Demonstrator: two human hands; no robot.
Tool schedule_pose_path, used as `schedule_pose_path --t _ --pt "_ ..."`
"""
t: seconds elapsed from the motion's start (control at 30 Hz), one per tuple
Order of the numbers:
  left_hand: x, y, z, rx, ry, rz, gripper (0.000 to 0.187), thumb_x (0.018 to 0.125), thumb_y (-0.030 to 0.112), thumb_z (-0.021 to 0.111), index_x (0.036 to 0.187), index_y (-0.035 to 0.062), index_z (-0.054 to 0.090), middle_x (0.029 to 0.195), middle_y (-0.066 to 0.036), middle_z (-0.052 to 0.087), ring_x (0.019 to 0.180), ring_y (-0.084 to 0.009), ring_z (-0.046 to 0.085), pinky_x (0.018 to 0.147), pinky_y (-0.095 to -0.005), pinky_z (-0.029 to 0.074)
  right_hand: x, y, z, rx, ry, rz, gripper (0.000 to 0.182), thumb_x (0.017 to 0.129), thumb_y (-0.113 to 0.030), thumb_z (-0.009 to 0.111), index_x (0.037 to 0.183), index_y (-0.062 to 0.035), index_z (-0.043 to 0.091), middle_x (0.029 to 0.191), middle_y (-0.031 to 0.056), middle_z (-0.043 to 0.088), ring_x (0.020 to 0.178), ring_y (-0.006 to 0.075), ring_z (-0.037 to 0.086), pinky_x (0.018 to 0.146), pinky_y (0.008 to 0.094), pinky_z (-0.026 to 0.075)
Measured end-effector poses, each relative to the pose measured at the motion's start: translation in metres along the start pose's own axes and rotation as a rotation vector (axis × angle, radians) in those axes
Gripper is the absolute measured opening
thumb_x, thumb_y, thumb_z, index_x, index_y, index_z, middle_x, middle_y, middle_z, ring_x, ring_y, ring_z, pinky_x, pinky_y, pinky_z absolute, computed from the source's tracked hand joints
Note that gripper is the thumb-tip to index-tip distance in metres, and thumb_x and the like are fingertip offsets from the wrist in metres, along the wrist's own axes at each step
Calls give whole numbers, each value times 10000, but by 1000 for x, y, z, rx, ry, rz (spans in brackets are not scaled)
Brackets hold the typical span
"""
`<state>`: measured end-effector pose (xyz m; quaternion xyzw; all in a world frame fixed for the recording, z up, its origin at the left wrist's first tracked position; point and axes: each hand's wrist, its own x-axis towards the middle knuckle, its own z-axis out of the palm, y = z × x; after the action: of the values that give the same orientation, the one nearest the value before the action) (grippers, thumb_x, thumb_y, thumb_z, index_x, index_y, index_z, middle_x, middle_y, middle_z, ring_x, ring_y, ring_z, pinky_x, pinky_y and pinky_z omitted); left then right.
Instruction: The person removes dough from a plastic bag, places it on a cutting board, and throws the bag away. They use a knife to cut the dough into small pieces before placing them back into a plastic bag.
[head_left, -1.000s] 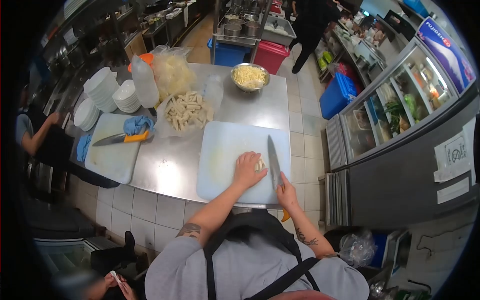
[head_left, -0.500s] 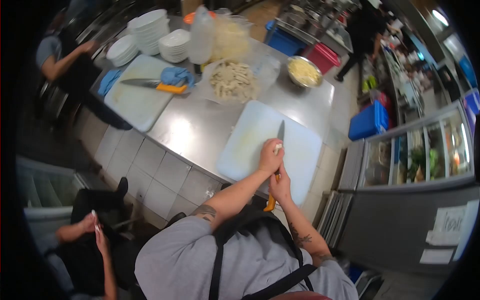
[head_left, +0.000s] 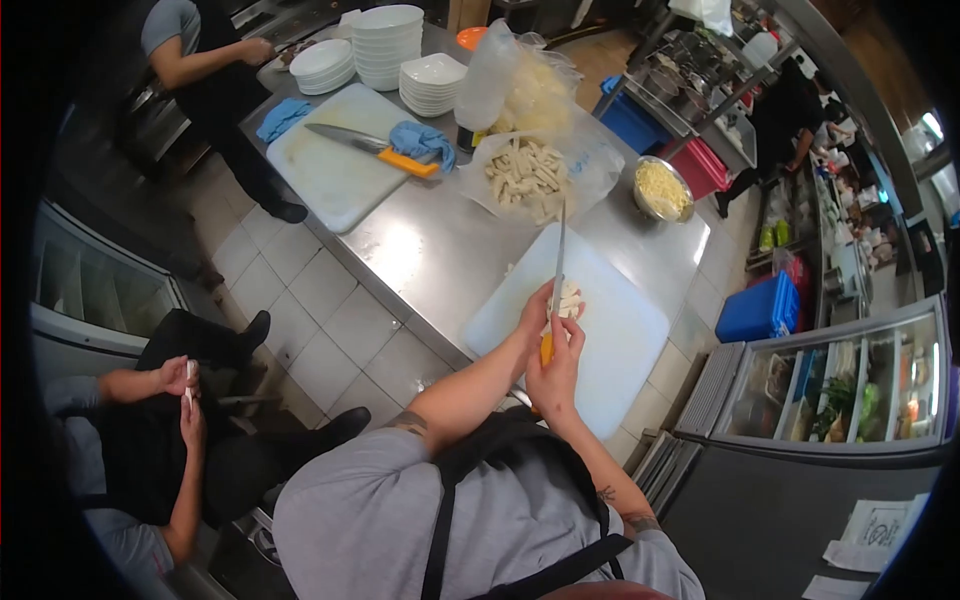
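Note:
My right hand (head_left: 557, 362) is closed around the yellow handle of a long kitchen knife (head_left: 560, 245), whose blade points away from me toward the bag. Beside the blade, my left hand (head_left: 538, 312) is curled around a small bunch of pale cut pieces (head_left: 570, 300), its fingertips showing past them. Both hands are close together over the white cutting board (head_left: 620, 330). Just beyond the board's far edge, an open clear plastic bag (head_left: 590, 175) holds many pale strips (head_left: 527, 178).
A second cutting board (head_left: 345, 200) carries another yellow-handled knife (head_left: 350, 138) and a blue cloth (head_left: 422, 140). Stacked white plates (head_left: 388, 45) stand behind it. A metal bowl of yellow shreds (head_left: 662, 188) sits at the right. One person sits at lower left; others stand farther back.
The pale pieces now show gathered in my left hand beside the blade. The knife has come up from the board with my right hand. The whole view has shifted.

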<state>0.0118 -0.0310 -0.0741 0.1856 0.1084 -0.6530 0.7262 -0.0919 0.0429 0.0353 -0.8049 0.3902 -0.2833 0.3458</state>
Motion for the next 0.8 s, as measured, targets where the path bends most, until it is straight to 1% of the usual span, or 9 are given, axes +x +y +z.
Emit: schedule_pose_path --t 0.1,0.13,0.3,0.37,0.43,0.5,0.6,0.7,0.8 --pt "-29 -2 34 -139 118 17 301 1009 270 579 1224 60 597 1122 -149 669 1019 -283 672 908 -448 595 7 2 -3 -8 68 -164 557 913 15 630 1456 20 509 1399 226 439 1265 392 526 1043 424 472" --pt "-24 -3 31 -174 66 14 294 1003 268 575 1210 61 599 1113 -146 668 1020 -290 671 914 -451 590 9 4 -5 -14 99 -221 560 910 20 634 1457 13 512 1402 222 441 1254 383 534 1035 420 477" --pt "6 49 43 -307 -131 131 308 977 273 578 1190 52 609 1081 -144 669 1012 -312 670 883 -438 585 7 22 -37 25 186 -109 576 899 37 638 1461 -4 517 1395 205 455 1224 343 541 1004 389 480" --pt "57 103 42 -132 -320 242 264 1008 289 561 1183 92 586 1080 -143 673 990 -302 668 921 -464 562 -4 46 -45 14 220 -44 574 892 39 641 1452 2 520 1375 206 473 1218 346 547 1002 388 480" --pt "78 152 85 12 -84 462 333 977 265 617 1220 38 616 1063 -128 669 945 -299 672 792 -410 578 -16 67 -51 -103 241 -57 556 897 18 651 1440 -2 534 1379 210 478 1158 360 582 962 394 508" --pt "118 192 107 492 90 939 316 973 252 640 1199 33 625 1055 -136 662 967 -322 657 854 -438 559 -26 84 -52 -204 257 -55 537 894 -6 663 1420 -17 554 1385 202 485 1092 372 623 902 409 547" --pt "141 223 113 1612 346 1459 310 974 211 630 1222 25 631 1171 -189 642 1112 -362 608 980 -477 503 -35 97 -53 -265 180 30 519 889 -19 675 1397 -29 570 1391 188 490 1058 369 638 861 421 563" --pt "172 226 49 2231 225 1325 381 967 212 629 1297 24 602 1328 -243 569 1269 -423 497 1097 -531 395 -33 106 -54 -317 63 100 483 883 -32 690 1355 -33 588 1392 180 495 1037 361 648 825 431 571" --pt "179 217 38 2069 301 1306 455 949 218 641 1344 2 575 1415 -223 532 1333 -428 436 1133 -555 341 -31 132 -49 -404 16 51 458 878 -42 711 1323 -34 599 1393 183 495 999 346 640 808 438 563"
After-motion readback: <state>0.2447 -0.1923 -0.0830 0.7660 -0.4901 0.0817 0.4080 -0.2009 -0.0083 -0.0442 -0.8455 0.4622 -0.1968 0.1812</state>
